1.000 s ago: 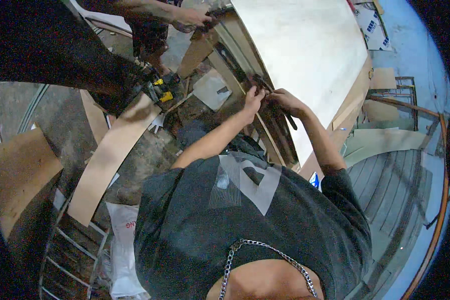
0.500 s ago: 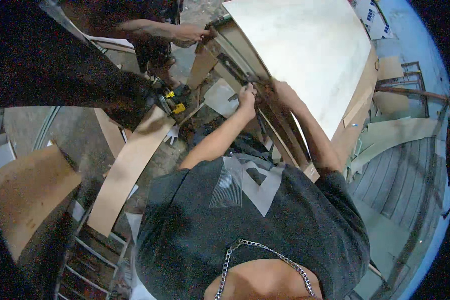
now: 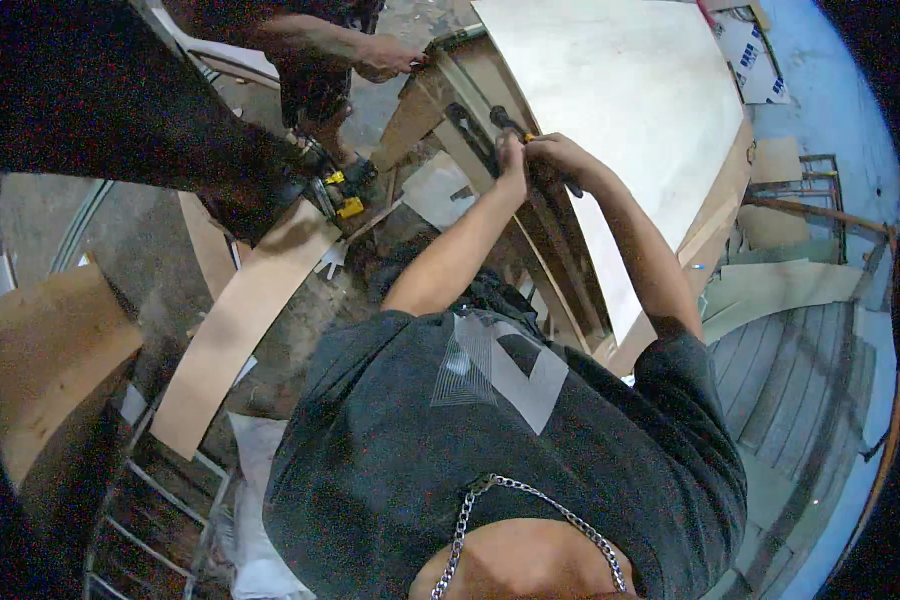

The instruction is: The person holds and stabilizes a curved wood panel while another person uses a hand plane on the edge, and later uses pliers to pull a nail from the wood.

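Observation:
My right hand point(image 3: 568, 165) is closed around a dark hand tool with a yellow band point(image 3: 530, 138). The tool's thick dark end points away from me, and its handle shows below my fingers; its exact kind is unclear. Close beside it, my left hand point(image 3: 511, 168) is closed with the thumb up; what its fingers hold is hidden. A dark slotted bar point(image 3: 468, 132) lies just left of that hand. Both hands are over the open side of a long wooden frame point(image 3: 560, 265), which has a large white panel point(image 3: 620, 90) along its right.
Another person's hand point(image 3: 390, 57) touches the frame's far corner. A yellow-and-black power tool point(image 3: 345, 195) is near that person's feet. A curved wooden strip point(image 3: 245, 330), a metal rack point(image 3: 155, 525) and a brown board point(image 3: 55, 360) are at left. Grey planks point(image 3: 795, 365) lie at right.
Both hands have risen slightly away from me, and the tool in my right hand now shows clearly. My view has shifted a little. The other person's hand stays at the corner.

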Demonstrator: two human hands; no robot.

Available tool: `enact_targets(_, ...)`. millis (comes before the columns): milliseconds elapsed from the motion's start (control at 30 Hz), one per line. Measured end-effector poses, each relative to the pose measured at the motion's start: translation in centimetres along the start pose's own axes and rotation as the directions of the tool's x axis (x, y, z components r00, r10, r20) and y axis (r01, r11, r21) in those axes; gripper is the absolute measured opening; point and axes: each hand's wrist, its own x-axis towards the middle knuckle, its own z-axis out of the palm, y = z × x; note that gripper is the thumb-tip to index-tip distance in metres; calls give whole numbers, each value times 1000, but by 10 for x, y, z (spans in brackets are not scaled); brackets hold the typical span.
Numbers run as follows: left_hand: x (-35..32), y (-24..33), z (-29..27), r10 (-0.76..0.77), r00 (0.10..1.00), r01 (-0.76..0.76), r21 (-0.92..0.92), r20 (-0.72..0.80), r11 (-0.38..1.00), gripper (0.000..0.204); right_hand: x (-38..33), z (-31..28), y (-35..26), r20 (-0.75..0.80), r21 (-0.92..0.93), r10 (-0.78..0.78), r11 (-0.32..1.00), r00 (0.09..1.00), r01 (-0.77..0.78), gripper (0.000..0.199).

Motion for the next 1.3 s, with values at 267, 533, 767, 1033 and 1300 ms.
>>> enact_targets(267, -30, 25, 30, -111, 990, 129, 232, -91, 964, 58, -9, -13, -57, 162, -146, 273, 957, 948, -250, 25)
enact_targets(533, 0, 21, 22, -289, 922, 232, 232, 257, 945, 53, 7, -41, -81, 205, -302, 314, 921, 927, -245, 37)
enact_targets(767, -9, 20, -13, 381, 920, -391, 237, 91, 889, 37, 4, -46, -98, 224, -367, 461, 856, 859, -364, 38)
enact_targets(1033, -22, 27, -4, -143, 963, 99, 191, 229, 976, 39, -15, -41, -79, 289, -203, 383, 920, 877, -335, 34)
enact_targets(1300, 3, -8, 17, -102, 981, 134, -196, 163, 971, 38, -32, -14, -86, -77, -945, -203, 327, 976, -7, 38)
